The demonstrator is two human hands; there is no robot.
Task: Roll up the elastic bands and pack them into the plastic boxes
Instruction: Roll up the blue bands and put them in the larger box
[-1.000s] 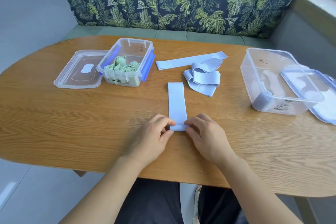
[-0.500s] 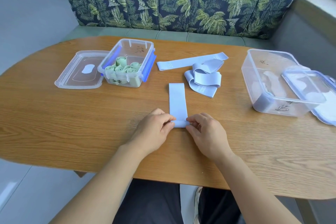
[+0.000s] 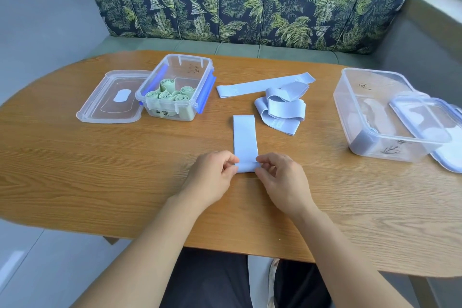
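A pale blue elastic band (image 3: 245, 139) lies flat on the wooden table (image 3: 100, 170), running away from me. Its near end is rolled over. My left hand (image 3: 212, 177) pinches the left side of that roll and my right hand (image 3: 280, 177) pinches the right side. Behind it lie a straight blue band (image 3: 265, 87) and a loose heap of blue bands (image 3: 281, 109). A small clear box (image 3: 200, 67) at the left holds several rolled green bands (image 3: 170, 94). At the right stands a larger clear box (image 3: 350, 107) with a blue roll (image 3: 362, 137) inside.
The small box's lid (image 3: 110, 97) lies flat to its left. Another clear lid (image 3: 425, 117) leans on the large box's right rim. A leaf-patterned sofa back (image 3: 250, 0) runs behind the table. The table's near edge is close to my lap.
The roll at the band's near end has grown a little and moved away from me, with both hands following it. The flat part of the band is shorter.
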